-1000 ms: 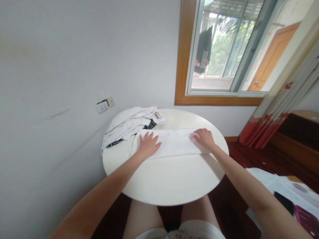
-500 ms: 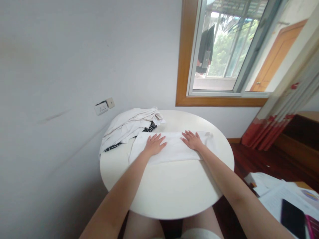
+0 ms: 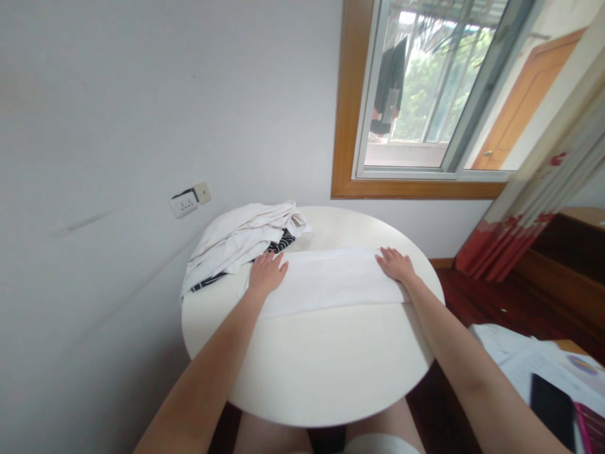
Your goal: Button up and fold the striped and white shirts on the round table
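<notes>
A white cloth (image 3: 331, 282), folded into a long flat strip, lies across the round white table (image 3: 331, 366). On its left end rests my left hand (image 3: 266, 272), palm down with the fingers stretched out. My right hand (image 3: 395, 263) lies flat on the right end, its fingers also extended. Neither hand grips anything. What kind of garment or cloth the strip is cannot be made out.
A crumpled pile of white clothes (image 3: 241, 236) with a black patterned piece (image 3: 282, 241) sits at the table's back left, against the wall. A wall socket (image 3: 184, 203) is above it. Papers and a dark phone (image 3: 552, 407) lie at the lower right.
My hands have slid apart along the white cloth, the left one toward its left end and the right one toward its right end. The camera view has shifted slightly.
</notes>
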`<state>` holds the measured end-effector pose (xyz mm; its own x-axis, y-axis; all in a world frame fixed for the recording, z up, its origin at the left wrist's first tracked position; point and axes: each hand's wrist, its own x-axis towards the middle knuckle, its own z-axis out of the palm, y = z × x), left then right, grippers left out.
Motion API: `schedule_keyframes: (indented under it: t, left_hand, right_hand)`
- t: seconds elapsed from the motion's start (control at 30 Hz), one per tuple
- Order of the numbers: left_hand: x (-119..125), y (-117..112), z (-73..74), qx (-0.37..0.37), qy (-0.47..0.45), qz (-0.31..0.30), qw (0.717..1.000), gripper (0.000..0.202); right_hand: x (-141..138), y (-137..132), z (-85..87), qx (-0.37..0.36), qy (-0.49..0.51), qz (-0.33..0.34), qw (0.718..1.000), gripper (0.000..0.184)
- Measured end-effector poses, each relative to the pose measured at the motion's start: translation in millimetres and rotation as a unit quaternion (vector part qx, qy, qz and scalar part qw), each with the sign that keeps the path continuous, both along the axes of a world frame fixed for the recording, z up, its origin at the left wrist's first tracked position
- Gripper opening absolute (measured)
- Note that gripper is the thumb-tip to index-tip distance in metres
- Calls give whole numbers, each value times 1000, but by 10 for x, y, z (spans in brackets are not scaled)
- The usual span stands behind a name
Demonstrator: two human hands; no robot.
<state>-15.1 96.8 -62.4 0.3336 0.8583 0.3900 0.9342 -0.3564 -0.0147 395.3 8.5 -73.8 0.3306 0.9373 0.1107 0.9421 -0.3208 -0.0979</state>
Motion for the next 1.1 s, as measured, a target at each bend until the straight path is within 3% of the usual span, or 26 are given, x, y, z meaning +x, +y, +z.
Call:
schedule_keyframes:
  t: [0.3, 0.47, 0.6, 0.7, 0.9, 1.0, 1.1]
  left_hand:
    - [-63, -186, 154, 72, -56, 18, 996, 39]
    - [-220, -258, 48, 4, -36, 24, 999, 44]
    - [-361, -344, -37, -61, -2, -20, 998, 52]
    - [-371, -456, 34, -34, -5, -7, 999, 52]
    - [-282, -649, 343, 142, -117, 13, 983, 46]
    - [-266, -675, 373, 146, -136, -5, 980, 44]
    - [-248, -673, 329, 129, -127, -24, 983, 45]
  right_hand:
    - [-75, -45, 42, 40, -16, 7, 999, 48]
    - [-161, -223, 118, 73, -50, 28, 996, 42]
    - [-233, -425, 193, 88, -66, 45, 993, 46]
    - [-225, -544, 220, 107, -54, 67, 991, 41]
    - [60, -645, 268, 77, 50, 88, 992, 34]
    - [322, -631, 296, 112, 56, 39, 991, 35]
    - [644, -629, 303, 139, 57, -67, 986, 37]
